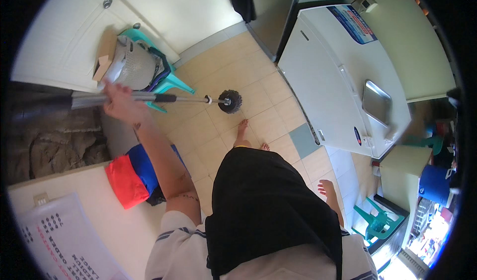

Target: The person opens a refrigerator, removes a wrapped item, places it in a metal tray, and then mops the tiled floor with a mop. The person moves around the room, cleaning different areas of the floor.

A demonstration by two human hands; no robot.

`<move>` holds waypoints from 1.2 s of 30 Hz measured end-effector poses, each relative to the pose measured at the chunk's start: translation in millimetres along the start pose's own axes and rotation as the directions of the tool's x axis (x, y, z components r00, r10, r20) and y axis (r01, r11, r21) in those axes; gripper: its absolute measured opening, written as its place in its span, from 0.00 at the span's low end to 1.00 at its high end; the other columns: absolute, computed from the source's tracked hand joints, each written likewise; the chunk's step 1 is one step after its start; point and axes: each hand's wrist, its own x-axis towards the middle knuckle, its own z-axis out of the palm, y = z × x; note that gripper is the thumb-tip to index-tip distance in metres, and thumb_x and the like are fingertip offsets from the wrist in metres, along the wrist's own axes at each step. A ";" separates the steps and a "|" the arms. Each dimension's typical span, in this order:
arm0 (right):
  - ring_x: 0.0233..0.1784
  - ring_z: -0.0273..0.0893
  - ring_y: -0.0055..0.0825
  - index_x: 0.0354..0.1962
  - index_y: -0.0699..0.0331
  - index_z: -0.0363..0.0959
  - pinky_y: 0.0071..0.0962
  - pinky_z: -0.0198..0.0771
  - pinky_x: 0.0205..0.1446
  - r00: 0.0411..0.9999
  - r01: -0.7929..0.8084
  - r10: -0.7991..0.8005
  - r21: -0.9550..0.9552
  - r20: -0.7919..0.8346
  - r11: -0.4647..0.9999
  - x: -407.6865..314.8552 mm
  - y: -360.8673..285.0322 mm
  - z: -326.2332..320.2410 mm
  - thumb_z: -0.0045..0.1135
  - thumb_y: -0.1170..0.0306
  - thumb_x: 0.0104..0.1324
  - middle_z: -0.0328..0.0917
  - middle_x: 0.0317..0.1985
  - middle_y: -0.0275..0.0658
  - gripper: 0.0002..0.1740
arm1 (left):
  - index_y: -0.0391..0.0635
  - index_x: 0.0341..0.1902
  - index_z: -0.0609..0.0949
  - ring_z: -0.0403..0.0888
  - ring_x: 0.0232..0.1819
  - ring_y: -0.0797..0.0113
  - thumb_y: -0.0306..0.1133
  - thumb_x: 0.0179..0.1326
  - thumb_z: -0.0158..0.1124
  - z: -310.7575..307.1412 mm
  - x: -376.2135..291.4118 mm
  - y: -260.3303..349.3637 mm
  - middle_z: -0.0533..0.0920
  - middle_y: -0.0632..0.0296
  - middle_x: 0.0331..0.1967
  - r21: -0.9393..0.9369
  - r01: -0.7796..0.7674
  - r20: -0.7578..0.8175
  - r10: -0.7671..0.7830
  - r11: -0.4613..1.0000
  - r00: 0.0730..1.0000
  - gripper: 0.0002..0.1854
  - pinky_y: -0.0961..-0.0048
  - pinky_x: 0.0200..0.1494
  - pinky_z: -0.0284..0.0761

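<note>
My left hand (123, 103), blurred, is stretched out to the left and closed around a long metal pole (143, 96). The pole's near end, a thick dark section (41, 104), is blurred too. At its other end a round dark brush-like head (230, 101) is over the tiled floor (201, 130), a little beyond my bare feet (242, 128). Whether that head touches the tiles I cannot tell. My right hand (326, 188) hangs at my right side with its fingers apart and nothing in it.
A teal plastic chair (173, 84) holds a grey woven basket (136, 65) and a cardboard box (106, 52) by a white door (63, 30). A white chest freezer (324, 82) bearing a metal tray (376, 103) stands right. A green stool (384, 222) and red and blue bags (126, 181) flank me.
</note>
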 end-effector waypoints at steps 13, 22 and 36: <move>0.44 0.74 0.20 0.57 0.64 0.71 0.22 0.69 0.49 0.494 0.869 -0.868 0.018 0.044 0.495 -214.0 -351.9 93.2 0.53 0.60 0.71 0.79 0.44 0.35 0.22 | 0.47 0.18 0.71 0.61 0.21 0.84 0.39 0.64 0.66 150.4 -111.7 -233.0 0.67 0.76 0.15 0.399 0.018 0.802 -0.359 0.917 0.478 0.21 0.76 0.24 0.57; 0.71 0.63 0.38 0.67 0.63 0.58 0.35 0.59 0.70 -0.368 0.921 -0.930 0.129 -0.016 -0.367 -458.1 -569.6 212.6 0.68 0.53 0.60 0.67 0.64 0.49 0.44 | 0.35 0.37 0.76 0.70 0.28 0.75 0.30 0.54 0.70 204.3 -176.1 -221.5 0.75 0.65 0.26 0.010 0.190 0.315 -0.184 0.982 0.931 0.13 0.74 0.34 0.67; 0.49 0.75 0.25 0.58 0.64 0.72 0.27 0.69 0.56 0.679 0.733 -0.727 -0.027 0.100 0.680 -404.4 -238.6 21.9 0.59 0.76 0.57 0.77 0.47 0.41 0.29 | 0.49 0.28 0.85 0.82 0.32 0.50 0.33 0.34 0.67 -50.3 -393.8 -318.1 0.82 0.53 0.24 0.010 -0.269 0.843 -0.153 0.963 -0.515 0.11 0.56 0.40 0.75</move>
